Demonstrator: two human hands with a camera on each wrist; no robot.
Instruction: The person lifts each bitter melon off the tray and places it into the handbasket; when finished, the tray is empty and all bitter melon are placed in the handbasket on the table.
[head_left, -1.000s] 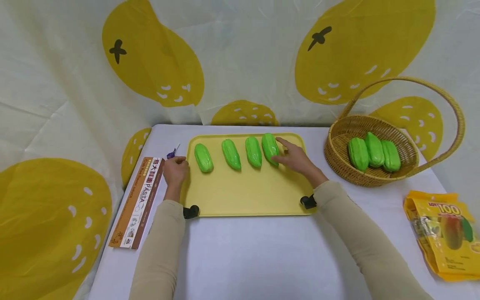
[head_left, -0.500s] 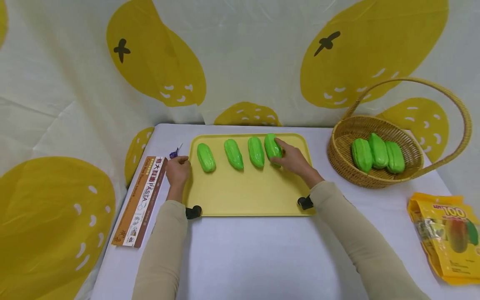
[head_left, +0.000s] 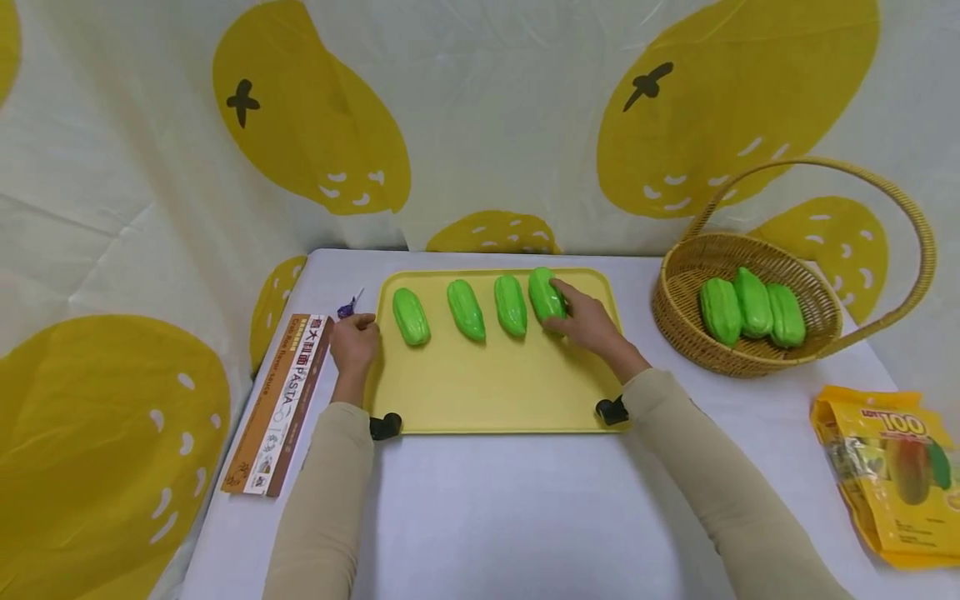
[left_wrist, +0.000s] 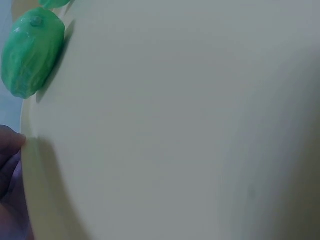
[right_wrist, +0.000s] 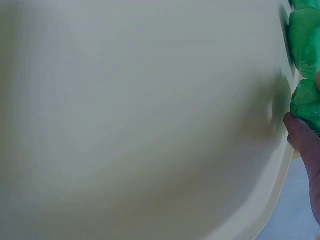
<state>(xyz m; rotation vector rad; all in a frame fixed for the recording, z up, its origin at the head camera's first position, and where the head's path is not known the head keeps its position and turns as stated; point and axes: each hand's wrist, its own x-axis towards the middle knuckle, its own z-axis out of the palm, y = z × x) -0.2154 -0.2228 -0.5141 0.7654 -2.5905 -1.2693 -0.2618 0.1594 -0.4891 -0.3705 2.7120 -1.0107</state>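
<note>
Four green ridged vegetables lie in a row on the yellow tray point(head_left: 495, 383). The right hand point(head_left: 588, 321) pinches the rightmost green vegetable point(head_left: 545, 293) between thumb and fingers; in the right wrist view the thumb touches the end of that vegetable point(right_wrist: 306, 107). At the tray's left edge, the left hand point(head_left: 354, 343) has its fingers curled, and in the left wrist view its fingertip point(left_wrist: 12, 141) meets the rim. Nearest to it is the leftmost green vegetable point(head_left: 411, 317). Two more, a third one point(head_left: 467, 310) and another point(head_left: 511, 306), lie between.
A wicker basket point(head_left: 690, 346) with three green vegetables point(head_left: 752, 303) stands at the right. In front of it lies a yellow snack bag point(head_left: 900, 475). A pasta box point(head_left: 277, 408) and a purple-wrapped lollipop point(head_left: 347, 309) are left of the tray.
The right hand's thumb and fingers have closed on the rightmost vegetable, where they were spread wider before. The left hand stays at the tray's left edge.
</note>
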